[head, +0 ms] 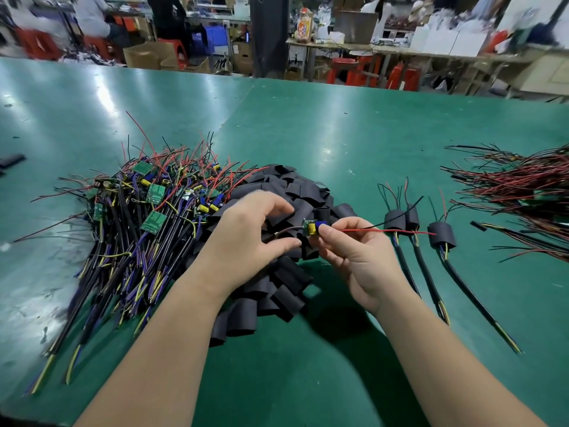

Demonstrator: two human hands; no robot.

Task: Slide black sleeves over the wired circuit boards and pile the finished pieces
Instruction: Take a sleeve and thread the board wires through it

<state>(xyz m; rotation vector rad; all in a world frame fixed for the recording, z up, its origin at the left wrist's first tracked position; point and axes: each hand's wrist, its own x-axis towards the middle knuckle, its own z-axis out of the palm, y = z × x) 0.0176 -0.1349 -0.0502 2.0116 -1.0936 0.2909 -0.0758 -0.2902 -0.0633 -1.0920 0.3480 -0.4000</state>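
Head view, right hand pinching circuit board, left hand beside

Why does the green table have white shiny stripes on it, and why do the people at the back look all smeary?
Head view: lights, probably overhead, bounce off the glossy green table as pale glare streaks; the far room and left edge look smeared by blur, while the left hand, right hand and circuit board look fairly sharp; a soft shadow lies below the right hand.
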